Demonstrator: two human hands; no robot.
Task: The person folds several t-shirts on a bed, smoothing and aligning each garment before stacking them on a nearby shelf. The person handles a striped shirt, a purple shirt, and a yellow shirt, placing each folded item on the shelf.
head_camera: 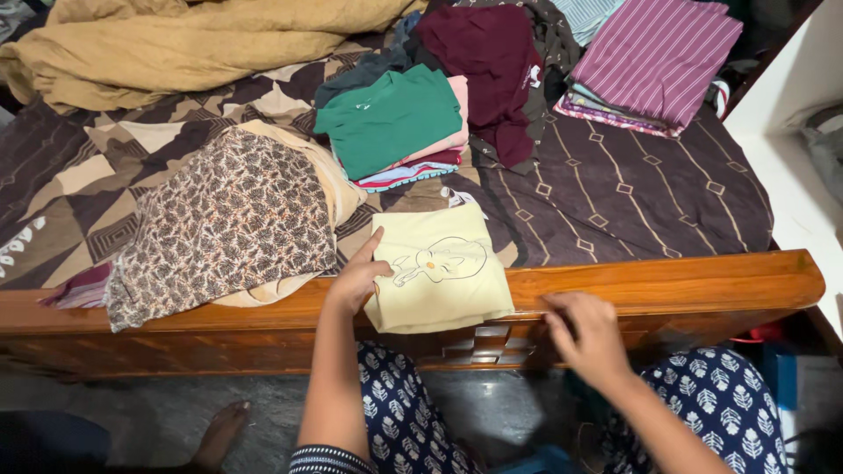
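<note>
A folded pale yellow garment (448, 276) with a line-drawn figure lies on the wooden footboard (685, 285) of a bed. My left hand (358, 279) rests on its left edge, fingers spread and the index finger stretched out. My right hand (587, 332) hovers in front of the footboard to the right of the garment, fingers loosely curled and holding nothing. Just behind the garment sits a stack of folded clothes topped by a green shirt (391, 118).
A brown patterned cloth (224, 224) lies to the left on the dark quilted bedspread (632, 193). A maroon garment (492, 66), a striped purple pile (654, 57) and a tan blanket (176, 44) are farther back. A white wall (790, 114) stands to the right.
</note>
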